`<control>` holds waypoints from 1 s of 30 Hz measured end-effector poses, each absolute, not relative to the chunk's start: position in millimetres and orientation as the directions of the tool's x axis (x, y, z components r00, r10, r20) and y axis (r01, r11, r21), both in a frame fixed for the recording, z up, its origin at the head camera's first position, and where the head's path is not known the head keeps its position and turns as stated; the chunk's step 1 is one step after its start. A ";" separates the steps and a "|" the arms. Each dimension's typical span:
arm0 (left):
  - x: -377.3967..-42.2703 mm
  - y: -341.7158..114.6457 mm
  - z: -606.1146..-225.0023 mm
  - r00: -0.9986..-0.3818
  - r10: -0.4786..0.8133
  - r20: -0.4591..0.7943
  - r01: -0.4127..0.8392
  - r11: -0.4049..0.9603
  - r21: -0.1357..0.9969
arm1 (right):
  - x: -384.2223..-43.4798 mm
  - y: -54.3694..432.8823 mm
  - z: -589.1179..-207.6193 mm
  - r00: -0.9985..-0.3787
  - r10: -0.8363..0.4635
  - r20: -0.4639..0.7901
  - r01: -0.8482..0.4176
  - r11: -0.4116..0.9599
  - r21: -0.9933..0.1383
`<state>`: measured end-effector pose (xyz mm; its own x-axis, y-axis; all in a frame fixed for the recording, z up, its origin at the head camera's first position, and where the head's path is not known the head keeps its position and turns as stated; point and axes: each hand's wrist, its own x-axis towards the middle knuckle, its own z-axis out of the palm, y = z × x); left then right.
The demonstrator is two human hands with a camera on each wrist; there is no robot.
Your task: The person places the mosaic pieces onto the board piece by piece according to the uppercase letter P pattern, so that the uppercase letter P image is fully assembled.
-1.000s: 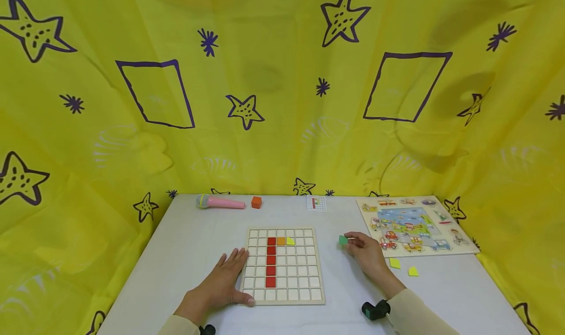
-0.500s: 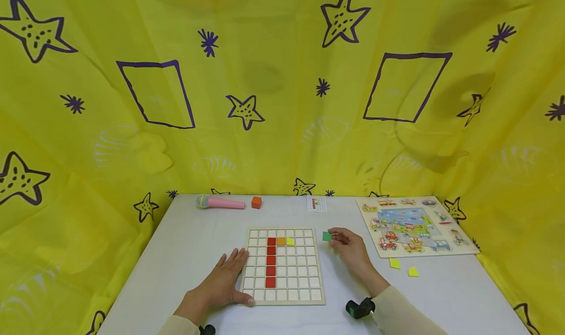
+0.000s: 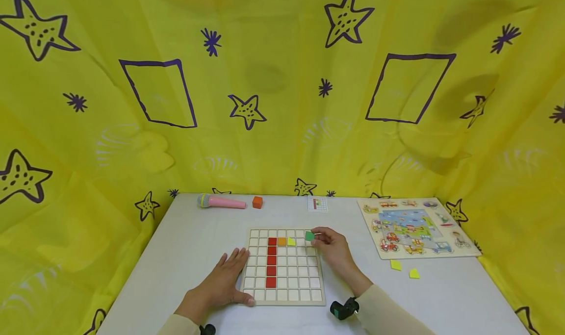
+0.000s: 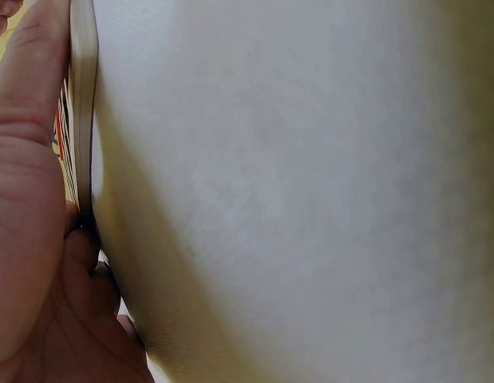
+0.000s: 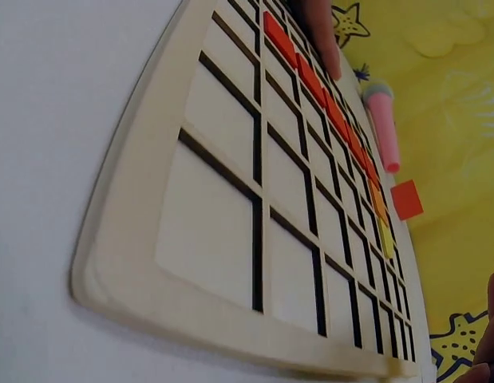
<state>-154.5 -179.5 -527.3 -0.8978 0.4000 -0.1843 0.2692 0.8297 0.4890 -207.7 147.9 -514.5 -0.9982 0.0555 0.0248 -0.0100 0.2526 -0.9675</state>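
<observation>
A wooden grid board (image 3: 282,303) lies flat on the table. One of its columns holds a line of red tiles (image 3: 271,260), with an orange tile (image 3: 281,242) and a yellow piece (image 3: 291,242) beside the top one. My left hand (image 3: 222,278) rests along the board's left edge, fingers straight, thumb at the near corner; the left wrist view shows the thumb (image 4: 27,207) against the board's side (image 4: 83,104). Between thumb and fingertips my right hand (image 3: 337,254) pinches a green square tile (image 3: 309,236) over the board's upper right part. Only a green sliver appears in the right wrist view.
A pink toy microphone (image 3: 227,203), an orange-red cube (image 3: 257,202) and a small pattern card (image 3: 317,204) stand along the back. At the right lies a picture puzzle board (image 3: 384,252), with two yellow pieces (image 3: 396,265) in front of it. Yellow curtains enclose the table.
My right hand has carried the green tile leftward, from beside the board to over its upper right squares. The left hand stays at the board's edge.
</observation>
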 end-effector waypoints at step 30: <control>-154.9 -180.1 -527.3 -0.894 0.412 -0.179 0.282 0.825 0.489 | -186.4 92.6 -540.1 -0.985 -0.150 0.081 -0.136 0.402 -0.906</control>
<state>-154.9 -180.1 -527.3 -0.8936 0.4118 -0.1787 0.2825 0.8251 0.4892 -186.4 92.6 -540.1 -0.9853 -0.1504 0.0808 -0.1356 0.4020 -0.9055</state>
